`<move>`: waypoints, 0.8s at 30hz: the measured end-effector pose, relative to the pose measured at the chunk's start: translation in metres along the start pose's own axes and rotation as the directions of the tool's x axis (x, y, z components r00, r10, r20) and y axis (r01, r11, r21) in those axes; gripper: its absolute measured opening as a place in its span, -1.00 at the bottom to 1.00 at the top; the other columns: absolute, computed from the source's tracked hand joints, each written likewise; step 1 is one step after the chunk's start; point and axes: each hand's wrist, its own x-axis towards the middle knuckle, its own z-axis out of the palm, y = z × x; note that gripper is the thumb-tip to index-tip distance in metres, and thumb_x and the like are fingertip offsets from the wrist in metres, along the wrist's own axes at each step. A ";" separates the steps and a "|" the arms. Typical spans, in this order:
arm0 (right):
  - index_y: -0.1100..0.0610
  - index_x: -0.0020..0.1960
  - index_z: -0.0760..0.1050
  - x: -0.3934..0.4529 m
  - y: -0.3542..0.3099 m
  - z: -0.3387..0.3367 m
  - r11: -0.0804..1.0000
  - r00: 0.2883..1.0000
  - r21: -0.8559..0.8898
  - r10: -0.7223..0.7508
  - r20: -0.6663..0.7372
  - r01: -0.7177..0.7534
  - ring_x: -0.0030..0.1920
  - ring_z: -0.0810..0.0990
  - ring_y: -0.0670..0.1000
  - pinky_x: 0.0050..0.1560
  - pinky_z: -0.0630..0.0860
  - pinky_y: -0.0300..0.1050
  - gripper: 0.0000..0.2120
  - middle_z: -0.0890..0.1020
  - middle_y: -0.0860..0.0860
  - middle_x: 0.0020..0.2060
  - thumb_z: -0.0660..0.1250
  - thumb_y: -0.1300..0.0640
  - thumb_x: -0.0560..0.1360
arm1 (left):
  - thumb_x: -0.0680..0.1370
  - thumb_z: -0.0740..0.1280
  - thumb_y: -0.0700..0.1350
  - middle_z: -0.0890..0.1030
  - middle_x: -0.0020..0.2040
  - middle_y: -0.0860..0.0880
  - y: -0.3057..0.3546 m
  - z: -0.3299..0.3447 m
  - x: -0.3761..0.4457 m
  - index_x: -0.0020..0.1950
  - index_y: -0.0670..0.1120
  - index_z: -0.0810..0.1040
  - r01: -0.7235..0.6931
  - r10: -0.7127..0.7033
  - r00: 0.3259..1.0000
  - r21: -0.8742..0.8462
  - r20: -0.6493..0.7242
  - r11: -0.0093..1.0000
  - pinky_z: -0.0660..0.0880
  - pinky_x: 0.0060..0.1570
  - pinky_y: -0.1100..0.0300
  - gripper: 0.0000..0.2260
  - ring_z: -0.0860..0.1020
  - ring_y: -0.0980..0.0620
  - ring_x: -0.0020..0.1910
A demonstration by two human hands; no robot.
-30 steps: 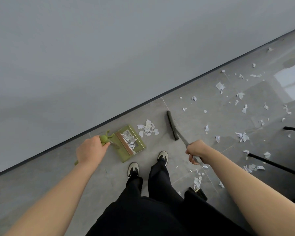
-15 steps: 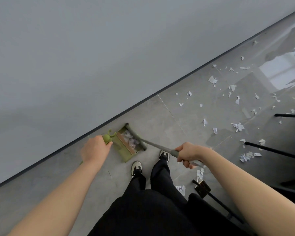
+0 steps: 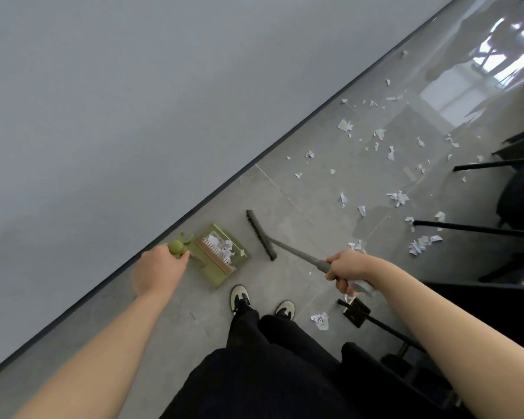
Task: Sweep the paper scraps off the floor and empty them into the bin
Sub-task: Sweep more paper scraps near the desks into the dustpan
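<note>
Left hand (image 3: 158, 272) grips the dustpan (image 3: 221, 257), partly filled; right hand (image 3: 347, 269) grips the broom (image 3: 262, 234). Many scraps (image 3: 398, 198) remain at right; bin unseen.

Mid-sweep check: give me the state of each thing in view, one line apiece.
Left hand: grips the dustpan handle.
Right hand: grips the broom handle.
Dustpan: on the floor, scraps inside.
Broom: head clear of the dustpan mouth, not touching it.
Paper scraps: many unswept, scattered on the floor.
Bin: not in view.
</note>
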 end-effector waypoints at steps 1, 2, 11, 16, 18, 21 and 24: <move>0.23 0.28 0.45 0.003 0.008 -0.006 1.000 1.000 0.026 0.017 -0.013 -0.017 -0.57 0.36 -0.07 -0.54 0.35 -0.27 -0.67 0.41 0.08 -0.40 0.16 0.37 0.54 | 0.50 0.38 0.13 0.59 -0.30 -0.10 0.004 0.000 0.000 -0.13 -0.10 0.64 -0.023 0.023 1.000 0.005 -0.004 1.000 0.48 -0.28 0.10 -0.71 0.54 -0.18 -0.25; 0.25 0.25 0.46 0.005 0.017 -0.013 0.998 0.999 0.058 0.040 -0.024 -0.038 -0.58 0.36 -0.06 -0.55 0.36 -0.28 -0.70 0.41 0.08 -0.43 0.18 0.37 0.53 | 0.50 0.38 0.13 0.60 -0.29 -0.10 0.010 0.000 0.000 -0.11 -0.09 0.65 -0.045 0.045 0.999 0.013 -0.005 0.999 0.48 -0.27 0.10 -0.72 0.55 -0.18 -0.24; 0.15 -0.14 0.36 0.023 0.095 -0.017 0.875 0.971 0.443 0.236 -0.044 -0.193 -0.63 0.27 -0.08 -0.57 0.25 -0.37 -0.85 0.31 0.01 -0.53 0.07 0.27 0.56 | 0.52 0.37 0.11 0.49 -0.34 -0.06 0.050 -0.003 -0.005 -0.11 -0.13 0.62 -0.131 0.131 0.991 0.071 0.002 0.989 0.34 -0.31 0.14 -0.71 0.45 -0.16 -0.29; 0.15 -0.17 0.34 0.030 0.118 -0.009 0.816 0.963 0.544 0.265 -0.046 -0.198 -0.65 0.31 -0.06 -0.60 0.29 -0.37 -0.86 0.34 0.04 -0.46 0.11 0.31 0.53 | 0.52 0.37 0.13 0.62 -0.23 -0.16 0.067 0.001 -0.005 -0.10 -0.14 0.62 -0.197 0.201 0.979 0.135 -0.016 0.971 0.36 -0.28 0.13 -0.68 0.46 -0.17 -0.27; 0.14 -0.22 0.31 0.030 0.124 -0.008 0.776 0.958 0.588 0.288 -0.012 -0.226 -0.67 0.30 -0.06 -0.60 0.27 -0.40 -0.81 0.33 0.02 -0.46 0.09 0.29 0.55 | 0.52 0.37 0.14 0.62 -0.23 -0.15 0.073 0.004 -0.007 -0.11 -0.13 0.62 -0.230 0.234 0.972 0.154 -0.006 0.961 0.38 -0.28 0.13 -0.68 0.52 -0.20 -0.24; 0.16 -0.17 0.32 0.027 0.125 -0.003 0.693 0.958 0.685 0.287 0.024 -0.225 -0.70 0.25 -0.09 -0.61 0.28 -0.40 -0.83 0.30 -0.01 -0.50 0.04 0.28 0.57 | 0.51 0.37 0.15 0.57 -0.31 -0.11 0.078 0.006 -0.010 -0.13 -0.12 0.61 -0.265 0.268 0.964 0.155 0.003 0.952 0.38 -0.30 0.13 -0.68 0.53 -0.20 -0.25; 0.18 -0.10 0.36 0.028 0.121 0.003 0.608 0.973 0.775 0.228 0.035 -0.170 -0.64 0.26 -0.11 -0.63 0.27 -0.39 -0.84 0.34 0.00 -0.52 0.05 0.31 0.59 | 0.52 0.37 0.14 0.46 -0.37 -0.04 0.078 0.006 -0.013 -0.16 -0.12 0.59 -0.272 0.274 0.962 0.161 0.009 0.949 0.36 -0.33 0.14 -0.69 0.42 -0.14 -0.32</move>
